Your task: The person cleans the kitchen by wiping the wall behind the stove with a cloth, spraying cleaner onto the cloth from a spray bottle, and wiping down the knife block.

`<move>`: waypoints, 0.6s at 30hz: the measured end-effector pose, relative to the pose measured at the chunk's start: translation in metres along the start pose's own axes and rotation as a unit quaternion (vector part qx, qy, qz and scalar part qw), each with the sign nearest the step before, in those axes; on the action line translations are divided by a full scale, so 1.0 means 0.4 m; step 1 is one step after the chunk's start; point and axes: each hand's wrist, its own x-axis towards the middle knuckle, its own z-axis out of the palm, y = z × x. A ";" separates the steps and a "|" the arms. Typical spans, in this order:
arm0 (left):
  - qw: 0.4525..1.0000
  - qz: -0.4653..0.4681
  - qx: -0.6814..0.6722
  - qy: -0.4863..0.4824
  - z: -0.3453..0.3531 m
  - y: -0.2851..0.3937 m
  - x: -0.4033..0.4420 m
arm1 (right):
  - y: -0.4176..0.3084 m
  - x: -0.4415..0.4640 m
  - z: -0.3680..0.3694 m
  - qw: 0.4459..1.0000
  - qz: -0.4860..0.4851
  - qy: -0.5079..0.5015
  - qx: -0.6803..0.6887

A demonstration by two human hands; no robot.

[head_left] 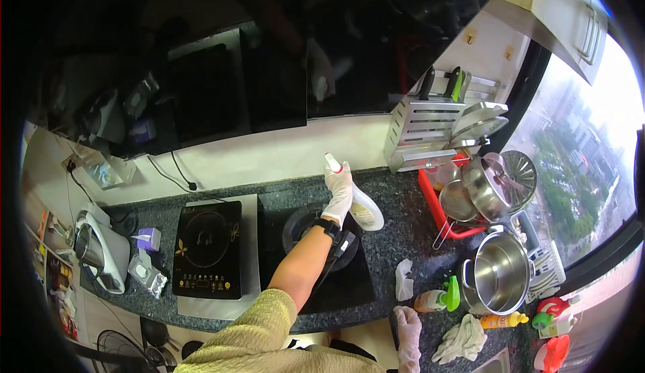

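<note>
My left hand (340, 186), in a thin white glove with a dark watch at the wrist, is closed around the neck of a white spray bottle (366, 213). The bottle's white and red nozzle points toward the wall, and its body tilts down over the black gas hob (349, 282). My right hand (408, 333), also gloved, is low at the counter's front edge, close to a crumpled white tissue (404, 280) and a green-topped spray bottle (437, 299). How its fingers are set does not show clearly.
Left of the hob sits a black induction cooker (207, 251); a purple tissue box (148, 239) stands further left. On the right are a steel pot (500, 272), a red dish tray (433, 198) with pans, a cloth (460, 341) and a knife rack (426, 128). Glossy black panels overhang the counter.
</note>
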 end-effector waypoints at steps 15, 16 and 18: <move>0.972 -0.070 -0.207 -0.082 0.083 0.018 0.001 | -0.004 0.096 0.030 0.990 -0.059 -0.048 -0.117; 0.980 -0.077 -0.165 -0.079 0.084 0.013 -0.001 | -0.012 0.095 0.033 0.990 -0.052 -0.049 -0.123; 0.990 -0.091 -0.078 -0.073 0.084 -0.003 -0.005 | -0.008 0.098 0.037 0.990 -0.053 -0.051 -0.122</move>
